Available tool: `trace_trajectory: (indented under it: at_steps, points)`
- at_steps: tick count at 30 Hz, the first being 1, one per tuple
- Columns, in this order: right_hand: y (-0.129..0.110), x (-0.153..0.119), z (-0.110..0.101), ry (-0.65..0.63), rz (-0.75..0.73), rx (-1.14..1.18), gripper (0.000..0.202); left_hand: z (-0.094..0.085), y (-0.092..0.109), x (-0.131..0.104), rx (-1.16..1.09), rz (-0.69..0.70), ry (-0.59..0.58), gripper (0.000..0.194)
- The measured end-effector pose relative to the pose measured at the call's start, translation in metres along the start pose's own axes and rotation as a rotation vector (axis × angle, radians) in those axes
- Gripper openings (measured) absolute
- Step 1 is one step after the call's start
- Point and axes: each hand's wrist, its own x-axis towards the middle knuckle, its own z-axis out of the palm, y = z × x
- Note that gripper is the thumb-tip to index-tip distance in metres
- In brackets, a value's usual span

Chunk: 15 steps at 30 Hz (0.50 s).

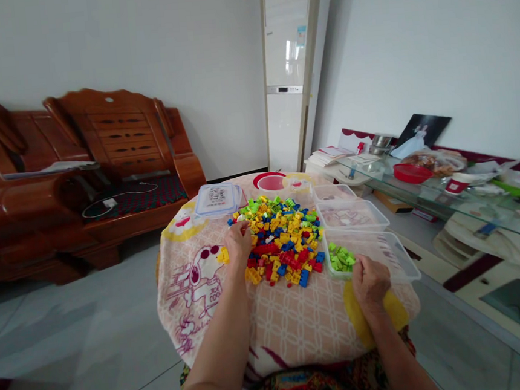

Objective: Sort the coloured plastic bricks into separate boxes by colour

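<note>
A heap of toy building bricks (286,232) in yellow, green, red and blue covers the middle of the round table. My left hand (238,243) is at the heap's left edge, fingers curled together; what they hold, if anything, is too small to name. A few yellow bricks (223,255) lie just left of that wrist. On the right, light green bricks (341,258) sit in the left end of the nearest clear plastic box (395,259). My right hand (370,279) is closed at this box's near side, beside the green bricks; its fingertips are partly hidden.
Two more clear boxes (355,215) stand behind the nearest one. Lids (217,199) lie at the back left, and a pink-and-red round container (271,182) is at the back. A patterned cloth (299,325) covers the table. A cluttered glass-topped cabinet (450,187) stands right, a wooden bench (117,128) left.
</note>
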Motion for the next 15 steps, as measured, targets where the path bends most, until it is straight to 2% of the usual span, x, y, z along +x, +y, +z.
trace_trajectory:
  at_steps: [5,10,15]
  points:
    - [-0.001,0.001,-0.002,-0.022,0.027,0.009,0.025,0.008,-0.013,0.002,0.146,0.001,-0.114,0.035]
    - [-0.001,0.001,-0.002,-0.039,0.047,0.021,0.025,0.017,-0.01,0.005,0.201,-0.011,-0.112,0.036]
    - [-0.001,0.001,-0.001,-0.036,0.041,0.015,0.025,0.016,-0.009,0.006,0.244,-0.026,-0.122,0.022]
